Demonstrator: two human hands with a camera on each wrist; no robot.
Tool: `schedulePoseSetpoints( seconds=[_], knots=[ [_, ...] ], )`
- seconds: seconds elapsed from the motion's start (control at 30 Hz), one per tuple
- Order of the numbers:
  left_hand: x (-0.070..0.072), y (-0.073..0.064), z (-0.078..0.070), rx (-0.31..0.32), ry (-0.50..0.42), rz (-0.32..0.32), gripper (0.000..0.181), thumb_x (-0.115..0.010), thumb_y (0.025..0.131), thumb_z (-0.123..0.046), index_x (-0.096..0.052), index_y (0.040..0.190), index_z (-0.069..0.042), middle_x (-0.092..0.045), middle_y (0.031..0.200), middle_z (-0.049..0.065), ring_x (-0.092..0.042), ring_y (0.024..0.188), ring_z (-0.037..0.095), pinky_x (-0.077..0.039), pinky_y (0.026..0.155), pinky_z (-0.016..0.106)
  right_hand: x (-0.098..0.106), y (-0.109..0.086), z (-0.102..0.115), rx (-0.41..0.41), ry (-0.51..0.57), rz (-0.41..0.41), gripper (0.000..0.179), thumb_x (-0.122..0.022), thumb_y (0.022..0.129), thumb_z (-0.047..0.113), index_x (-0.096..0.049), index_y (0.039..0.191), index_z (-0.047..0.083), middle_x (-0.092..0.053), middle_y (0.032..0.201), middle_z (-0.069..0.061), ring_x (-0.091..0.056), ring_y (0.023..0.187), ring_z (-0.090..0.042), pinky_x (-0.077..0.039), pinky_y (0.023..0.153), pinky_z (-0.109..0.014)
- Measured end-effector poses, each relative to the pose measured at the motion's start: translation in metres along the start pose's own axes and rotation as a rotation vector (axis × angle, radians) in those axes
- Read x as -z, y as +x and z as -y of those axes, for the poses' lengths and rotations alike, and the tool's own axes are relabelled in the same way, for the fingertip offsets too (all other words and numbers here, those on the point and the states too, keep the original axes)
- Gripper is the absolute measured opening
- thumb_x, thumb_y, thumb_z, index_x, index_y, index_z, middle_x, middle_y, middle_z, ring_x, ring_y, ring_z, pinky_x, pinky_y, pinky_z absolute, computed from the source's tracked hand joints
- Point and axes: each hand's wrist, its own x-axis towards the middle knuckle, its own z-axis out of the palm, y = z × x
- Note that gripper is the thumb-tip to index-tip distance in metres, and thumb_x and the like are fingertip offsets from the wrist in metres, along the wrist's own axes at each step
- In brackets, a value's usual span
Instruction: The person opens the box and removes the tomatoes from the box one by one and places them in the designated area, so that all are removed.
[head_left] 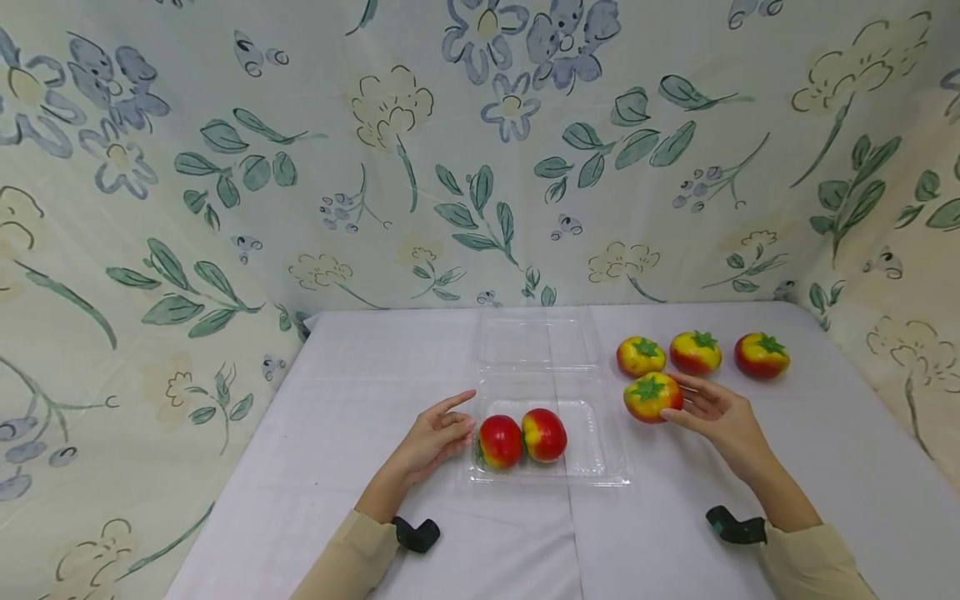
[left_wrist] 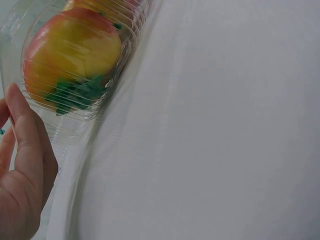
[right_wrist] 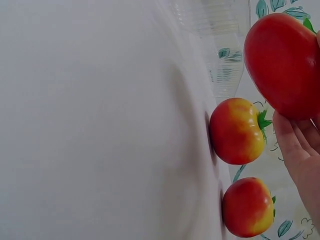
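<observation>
My right hand [head_left: 716, 417] grips a red-and-yellow persimmon [head_left: 651, 395] with a green leafy cap, thumb on its near side. In the right wrist view the same persimmon [right_wrist: 285, 65] shows its red underside, raised off the cloth. To its left lies a clear plastic box [head_left: 600, 433] with its lid [head_left: 536, 337] folded back. Two persimmons sit tipped on their sides in the box, one at the left [head_left: 500, 442] and one beside it [head_left: 544, 435]. My left hand [head_left: 431, 437] is at the box's left edge, fingers loosely extended; whether they touch the wall I cannot tell.
Behind the right hand stand three more persimmons in a row: one at the left [head_left: 641, 357], one in the middle [head_left: 695, 353] and one at the right [head_left: 762, 356]. A white cloth [head_left: 360, 358] covers the table. Floral fabric [head_left: 480, 167] hangs behind it.
</observation>
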Motion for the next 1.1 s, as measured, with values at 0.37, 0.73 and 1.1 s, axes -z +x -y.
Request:
schedulePoseSetpoints(
  seconds=[0.37, 0.73, 1.1],
  knots=[
    [0.001, 0.0, 0.001, 0.004, 0.005, -0.002, 0.059, -0.059, 0.099, 0.001, -0.037, 0.153, -0.005, -0.061, 0.102, 0.009, -0.063, 0.077, 0.012, -0.057, 0.079, 0.022, 0.001, 0.0, -0.005, -0.009, 0.026, 0.013, 0.065, -0.077, 0.09, 0.022, -0.048, 0.144, 0.0, -0.054, 0.124, 0.018, -0.052, 0.107, 0.012, -0.049, 0.084, -0.012],
    [0.0, 0.0, 0.0, 0.006, 0.008, -0.006, 0.06, -0.059, 0.099, 0.001, -0.036, 0.154, -0.005, -0.061, 0.102, 0.009, -0.063, 0.078, 0.012, -0.057, 0.079, 0.023, 0.002, 0.0, -0.009, -0.049, 0.017, 0.018, 0.067, -0.077, 0.089, 0.026, -0.048, 0.144, 0.0, -0.055, 0.129, 0.011, -0.051, 0.106, 0.012, -0.05, 0.085, -0.012],
    [-0.001, -0.001, -0.001, 0.006, 0.005, -0.006, 0.061, -0.061, 0.098, 0.0, -0.036, 0.153, -0.005, -0.062, 0.101, 0.007, -0.064, 0.078, 0.012, -0.057, 0.079, 0.023, 0.002, -0.001, -0.014, -0.047, 0.014, 0.032, 0.065, -0.077, 0.09, 0.026, -0.049, 0.142, -0.002, -0.054, 0.127, 0.016, -0.049, 0.107, 0.014, -0.048, 0.085, -0.011]
  ],
)
